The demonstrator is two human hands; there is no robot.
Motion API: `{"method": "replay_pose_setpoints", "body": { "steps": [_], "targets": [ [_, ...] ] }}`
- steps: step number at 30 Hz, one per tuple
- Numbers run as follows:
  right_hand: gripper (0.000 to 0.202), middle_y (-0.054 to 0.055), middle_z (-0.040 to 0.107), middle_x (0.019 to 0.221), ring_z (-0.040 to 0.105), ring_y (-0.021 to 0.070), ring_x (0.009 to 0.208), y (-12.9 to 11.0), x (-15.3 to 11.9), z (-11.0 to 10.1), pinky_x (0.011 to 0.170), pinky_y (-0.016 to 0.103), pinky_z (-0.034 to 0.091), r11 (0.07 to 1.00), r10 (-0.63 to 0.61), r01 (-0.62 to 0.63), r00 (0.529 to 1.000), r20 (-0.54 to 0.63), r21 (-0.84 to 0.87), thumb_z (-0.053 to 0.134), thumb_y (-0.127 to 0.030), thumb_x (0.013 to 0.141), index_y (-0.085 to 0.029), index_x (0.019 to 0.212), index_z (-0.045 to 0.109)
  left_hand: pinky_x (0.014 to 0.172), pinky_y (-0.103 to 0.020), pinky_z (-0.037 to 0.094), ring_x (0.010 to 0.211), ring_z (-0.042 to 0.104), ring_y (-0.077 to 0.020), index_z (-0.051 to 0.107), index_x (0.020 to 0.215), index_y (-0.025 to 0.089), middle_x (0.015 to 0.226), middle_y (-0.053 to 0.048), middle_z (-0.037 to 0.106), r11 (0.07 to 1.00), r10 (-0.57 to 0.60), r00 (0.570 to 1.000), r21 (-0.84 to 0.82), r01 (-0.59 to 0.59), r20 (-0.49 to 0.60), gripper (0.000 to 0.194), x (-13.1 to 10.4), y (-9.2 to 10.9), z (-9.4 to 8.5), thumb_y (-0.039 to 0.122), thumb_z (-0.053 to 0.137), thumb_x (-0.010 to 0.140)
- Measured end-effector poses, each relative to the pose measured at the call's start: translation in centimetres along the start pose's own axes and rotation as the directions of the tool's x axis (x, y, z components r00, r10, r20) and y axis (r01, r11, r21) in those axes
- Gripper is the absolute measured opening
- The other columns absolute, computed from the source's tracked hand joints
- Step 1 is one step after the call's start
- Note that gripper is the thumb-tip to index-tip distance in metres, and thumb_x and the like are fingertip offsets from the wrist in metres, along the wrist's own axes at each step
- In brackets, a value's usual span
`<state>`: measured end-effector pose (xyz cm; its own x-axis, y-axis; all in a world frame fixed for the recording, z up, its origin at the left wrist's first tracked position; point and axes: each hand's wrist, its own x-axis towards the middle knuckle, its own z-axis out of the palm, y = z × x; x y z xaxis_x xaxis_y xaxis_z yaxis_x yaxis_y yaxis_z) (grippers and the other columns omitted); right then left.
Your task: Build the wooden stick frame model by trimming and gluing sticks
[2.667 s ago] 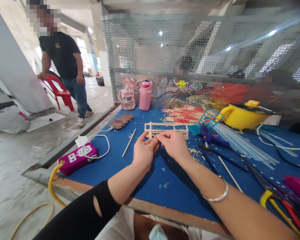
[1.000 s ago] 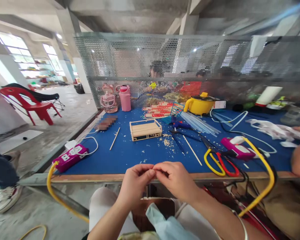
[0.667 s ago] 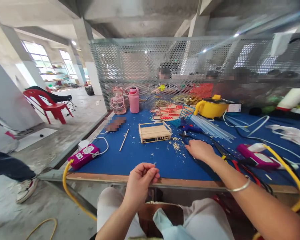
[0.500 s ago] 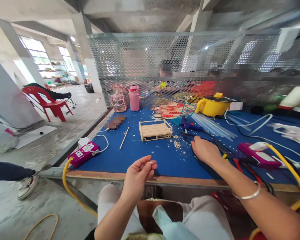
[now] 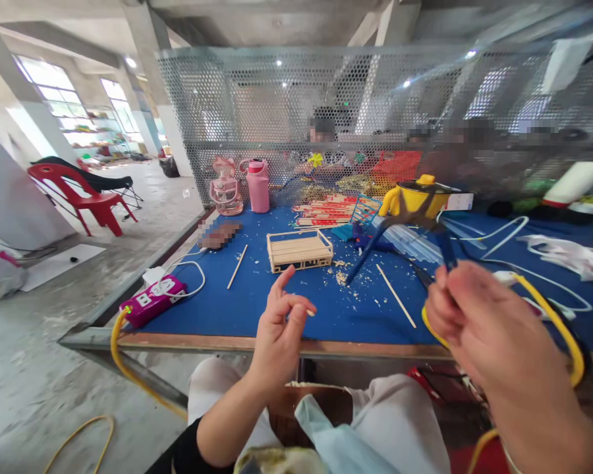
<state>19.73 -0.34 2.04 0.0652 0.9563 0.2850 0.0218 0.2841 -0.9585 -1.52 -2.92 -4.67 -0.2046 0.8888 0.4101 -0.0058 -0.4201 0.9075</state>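
My left hand (image 5: 281, 322) is above the table's front edge. Its thumb and a finger pinch a tiny piece of wooden stick (image 5: 310, 313), while the index finger points out. My right hand (image 5: 479, 316), slightly blurred, is raised at the right and grips one handle of blue-handled pliers (image 5: 418, 216). The pliers' handles are spread apart; the other one hangs free to the left. Beyond my left hand sits a small frame of pale wooden sticks (image 5: 300, 251). Loose sticks lie on either side, one at the left (image 5: 237, 266) and another at the right (image 5: 396, 297).
Wood crumbs (image 5: 343, 276) litter the blue tabletop (image 5: 217, 309). Behind are red-tipped sticks (image 5: 326, 212), a glue gun (image 5: 373, 242), clear glue sticks (image 5: 410, 240) and a yellow pot (image 5: 420, 199). A purple power strip (image 5: 154, 301) and pink bottles (image 5: 257, 187) stand left. A perforated screen (image 5: 257, 118) closes the back.
My right hand has lifted the pliers off the table, up and toward me. The right-hand stick now shows on the tabletop. My left index finger has stretched out, and the view has shifted slightly.
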Motion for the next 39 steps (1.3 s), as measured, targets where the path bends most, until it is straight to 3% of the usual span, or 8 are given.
{"method": "replay_pose_setpoints", "body": {
  "steps": [5,9,13,16,20,23,29,39],
  "targets": [
    [0.036,-0.008,0.034,0.049,0.027,0.0054,0.039,1.8,-5.6,2.9,0.036,0.017,0.024,0.873,0.267,-0.327,0.941,0.206,0.361,0.059,-0.050,0.081,-0.021,0.065,0.045,0.089,-0.032,0.042,0.102,0.057,-0.0207,0.065,0.073,0.018,0.099,-0.011,0.067,0.997,-0.026,0.918,-0.058,0.053,0.395,0.031,-1.1,1.6,1.1,0.038,0.048,0.090],
    [0.023,0.003,0.063,0.100,0.059,0.0148,0.091,3.6,-5.9,3.7,0.080,0.027,0.049,0.794,0.260,-0.392,0.910,0.322,0.465,0.069,-0.042,0.073,-0.025,0.085,0.060,0.075,-0.028,0.042,0.071,0.053,-0.0159,0.065,0.070,0.018,0.071,-0.006,0.062,0.993,-0.110,0.924,0.010,0.114,0.366,0.034,-2.6,1.5,1.3,0.042,0.049,0.088],
    [0.065,0.012,0.055,0.129,0.048,0.0295,0.122,3.8,-5.4,4.3,0.104,0.048,0.033,0.645,0.170,-0.597,0.721,0.672,0.477,0.067,-0.046,0.058,-0.024,0.117,0.056,0.070,-0.027,0.041,0.069,0.052,-0.0161,0.065,0.068,0.018,0.068,-0.006,0.059,0.984,-0.165,0.880,0.014,0.177,0.446,0.034,-3.6,1.5,1.0,0.044,0.052,0.086],
    [0.063,0.012,0.053,0.131,0.046,0.0293,0.125,4.0,-5.1,4.8,0.107,0.049,0.028,0.694,0.144,-0.567,0.713,0.686,0.444,0.059,-0.030,0.054,-0.022,0.116,0.054,0.072,-0.027,0.042,0.072,0.053,-0.0167,0.067,0.068,0.018,0.071,-0.007,0.060,0.986,-0.154,0.851,0.018,0.167,0.503,0.033,-3.7,1.5,0.7,0.043,0.054,0.085],
    [0.052,0.009,0.061,0.114,0.054,0.0262,0.115,5.3,-4.4,4.4,0.102,0.048,0.036,0.776,0.186,-0.452,0.831,0.525,0.441,0.054,-0.024,0.056,-0.026,0.108,0.054,0.087,-0.029,0.041,0.093,0.056,-0.0188,0.070,0.070,0.019,0.089,-0.008,0.064,0.985,-0.166,0.958,-0.016,0.174,0.235,0.028,-2.5,0.8,-0.2,0.039,0.057,0.084],
    [0.048,0.008,0.064,0.098,0.061,0.0282,0.101,5.9,-5.0,3.8,0.092,0.048,0.044,0.816,0.312,-0.493,0.815,0.487,0.302,0.058,-0.028,0.061,-0.026,0.109,0.055,0.085,-0.026,0.042,0.094,0.056,-0.0161,0.072,0.076,0.019,0.094,-0.005,0.065,0.977,-0.192,0.978,-0.107,0.183,-0.081,0.020,-0.8,0.1,-0.6,0.038,0.064,0.080],
    [0.031,0.005,0.063,0.093,0.058,0.0230,0.095,3.8,-8.5,4.7,0.085,0.036,0.046,0.911,0.412,-0.375,0.795,0.446,-0.173,0.052,-0.029,0.080,-0.023,0.110,0.058,0.069,-0.021,0.046,0.072,0.059,-0.0110,0.069,0.070,0.016,0.074,-0.001,0.068,0.961,-0.233,0.954,-0.196,0.196,-0.190,0.022,0.3,0.3,0.3,0.037,0.075,0.068],
    [0.025,0.000,0.059,0.087,0.052,0.0156,0.081,2.8,-7.5,5.5,0.075,0.027,0.043,0.944,0.325,-0.253,0.819,0.472,-0.211,0.051,-0.018,0.080,-0.022,0.103,0.058,0.065,-0.023,0.053,0.067,0.067,-0.0144,0.072,0.070,0.018,0.070,-0.003,0.073,0.993,-0.117,0.976,-0.005,0.118,-0.183,0.012,-0.3,1.7,1.1,0.030,0.074,0.069]
  ]
}}
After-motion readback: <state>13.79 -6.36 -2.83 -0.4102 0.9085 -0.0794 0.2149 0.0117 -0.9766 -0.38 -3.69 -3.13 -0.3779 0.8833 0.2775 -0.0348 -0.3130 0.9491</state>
